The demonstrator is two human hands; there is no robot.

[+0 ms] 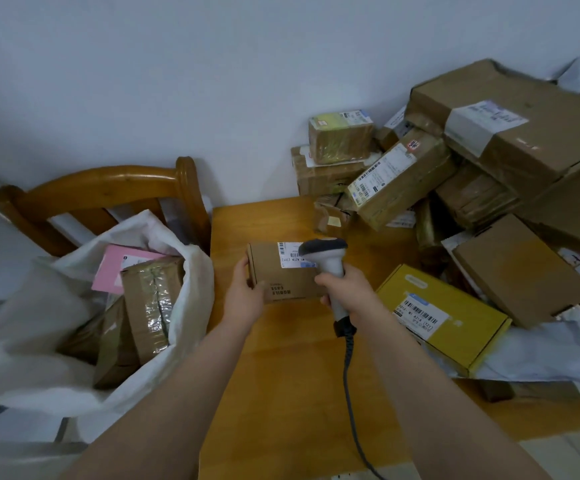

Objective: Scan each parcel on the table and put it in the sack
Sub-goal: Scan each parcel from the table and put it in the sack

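While the left hand [245,289] grips the left edge of a small brown box [274,275], thumb on top and the other fingers curled out of sight beneath, the right hand [345,292] wraps the handle of a scanner [326,252], all fingers clamped on it. The scanner head hangs over the box's white label [290,254], near the far right corner. The box is over the middle of the table [281,393]; whether it rests on the wood or is lifted cannot be told. The cable [349,393] runs from the scanner across bare tabletop to the near edge. Against the table's left edge stands the white sack [32,323], mouth open upward, with a wooden chair [101,188] back behind it. A taped carton [150,303] and a pink parcel [119,268] show inside. A pile of parcels [472,161] fills the far right corner against the wall, and a yellow box [455,327] lies just right of the right hand. Open wood runs from the held box to the sack and down to the near edge.
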